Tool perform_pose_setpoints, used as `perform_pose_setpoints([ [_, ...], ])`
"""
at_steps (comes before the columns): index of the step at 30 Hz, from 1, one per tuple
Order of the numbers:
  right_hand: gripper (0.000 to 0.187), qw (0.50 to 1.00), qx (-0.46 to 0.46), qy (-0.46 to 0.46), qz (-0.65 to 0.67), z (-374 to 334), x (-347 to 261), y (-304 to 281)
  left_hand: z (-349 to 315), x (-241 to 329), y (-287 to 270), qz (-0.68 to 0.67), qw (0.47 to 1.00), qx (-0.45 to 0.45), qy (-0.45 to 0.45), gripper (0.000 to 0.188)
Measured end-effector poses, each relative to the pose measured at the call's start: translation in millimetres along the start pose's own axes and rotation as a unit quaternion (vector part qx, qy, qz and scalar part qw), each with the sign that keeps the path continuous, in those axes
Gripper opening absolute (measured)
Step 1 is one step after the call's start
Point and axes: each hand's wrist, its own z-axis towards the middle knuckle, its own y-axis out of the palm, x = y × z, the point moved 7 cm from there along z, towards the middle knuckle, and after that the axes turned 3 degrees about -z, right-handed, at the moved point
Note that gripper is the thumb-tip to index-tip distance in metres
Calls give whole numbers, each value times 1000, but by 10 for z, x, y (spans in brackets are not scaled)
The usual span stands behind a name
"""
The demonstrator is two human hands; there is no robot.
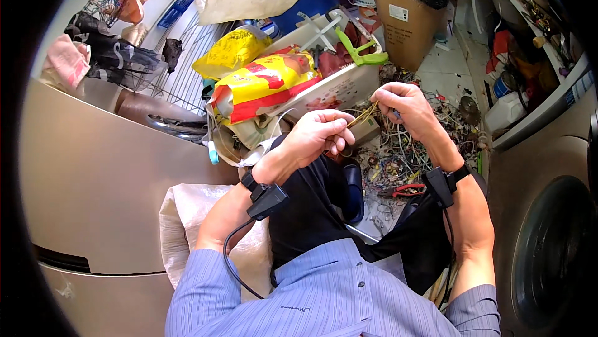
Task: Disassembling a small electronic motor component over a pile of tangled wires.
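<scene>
Between my two hands stretch several thin yellowish wires (364, 115), held up above my knees. My left hand (321, 134) pinches one end of them between thumb and forefinger, its other fingers curled. At the opposite end my right hand (403, 108) closes its fingertips on the same wires, a little higher and to the right. Below and beyond the right hand lies a tangled heap of cut wires and scraps (405, 156) on the floor. Pliers with red handles (408, 191) rest at the heap's near side, beside my right knee.
A white bin (339, 91) holding bags and a green-handled item stands ahead, a yellow and red bag (265, 85) leaning on it. Behind are a cardboard box (408, 22) and a blue tub (311, 0). A grey cabinet (118, 181) flanks my left, a round-doored washing machine (548, 212) my right.
</scene>
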Motion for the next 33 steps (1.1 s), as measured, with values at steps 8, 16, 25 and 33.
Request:
perform_pose_setpoints([
  [8, 21, 997, -47, 1, -69, -129, -9, 285, 111, -124, 284, -51, 993, -96, -46, 34],
  [16, 26, 973, 34, 16, -228, -110, -33, 109, -841, 592, -221, 196, 980, 28, 29, 23],
  [25, 24, 975, -7, 59, -214, -15, 183, 157, -4041, 722, -1550, 308, 871, 377, -64, 17],
  [33, 27, 979, -35, 83, -184, 10, 311, 192, -4363, 452, -1602, 594, 599, 416, -340, 57],
])
